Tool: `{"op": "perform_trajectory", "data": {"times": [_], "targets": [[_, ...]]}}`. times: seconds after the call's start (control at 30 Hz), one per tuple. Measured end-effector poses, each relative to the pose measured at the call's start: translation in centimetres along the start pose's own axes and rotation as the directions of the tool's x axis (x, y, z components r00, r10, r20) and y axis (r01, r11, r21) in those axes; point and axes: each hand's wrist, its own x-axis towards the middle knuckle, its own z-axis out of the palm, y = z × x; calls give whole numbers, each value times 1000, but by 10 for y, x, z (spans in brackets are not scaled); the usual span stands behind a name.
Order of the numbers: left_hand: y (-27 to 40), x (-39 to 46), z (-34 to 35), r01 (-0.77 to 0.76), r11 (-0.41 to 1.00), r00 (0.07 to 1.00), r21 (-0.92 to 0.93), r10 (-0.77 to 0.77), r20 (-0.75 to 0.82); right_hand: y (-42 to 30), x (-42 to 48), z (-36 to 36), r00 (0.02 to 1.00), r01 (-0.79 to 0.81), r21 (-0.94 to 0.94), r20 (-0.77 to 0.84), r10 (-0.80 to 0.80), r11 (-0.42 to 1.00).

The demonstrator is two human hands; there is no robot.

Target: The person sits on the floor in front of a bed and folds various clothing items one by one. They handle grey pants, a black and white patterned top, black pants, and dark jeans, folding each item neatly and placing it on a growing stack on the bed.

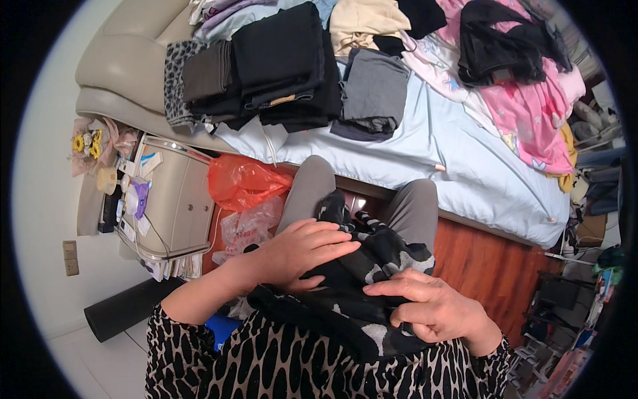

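Across my lap lies a black knit garment (356, 309) with grey and white patches, loosely bunched. My left hand (304, 249) rests palm down on its left part, the thumb spread away from the fingers. Over the garment's right side is my right hand (433, 304), its index finger stretched out to the left and the lower fingers curled. Whether cloth is pinched under those curled fingers is hidden. One part of the garment reaches forward between my knees, in grey trousers (411, 204).
Before me a bed with a light blue sheet (448, 149) holds folded dark clothes (279, 55), folded grey clothes (374, 90), pink clothing (523, 119) and a black garment (498, 50). A bedside cabinet (187, 199) and red plastic bag (244, 182) stand left. A black roll (129, 304) lies behind.
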Motion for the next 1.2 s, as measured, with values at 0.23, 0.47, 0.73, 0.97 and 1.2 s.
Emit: {"op": "perform_trajectory", "data": {"times": [0.23,0.47,0.73,0.97,1.2], "targets": [[0,-31,11,25,998,999,-56,-23,37,3,3,8,1000,7,125,-20,-5,992],[-11,-20,5,-27,998,999,-54,29,35,5,17,9,995,44,131,85,-55,990],[-25,-10,20,-76,982,997,-174,75,-14,5,19,15,996,66,192,51,-77,979],[-19,-19,25,-139,990,980,-37,132,-151,10,2,49,620,-369,777,-204,758,510],[-2,-27,12,-150,985,988,-80,152,17,22,31,19,890,-433,-82,116,441,897]]}}
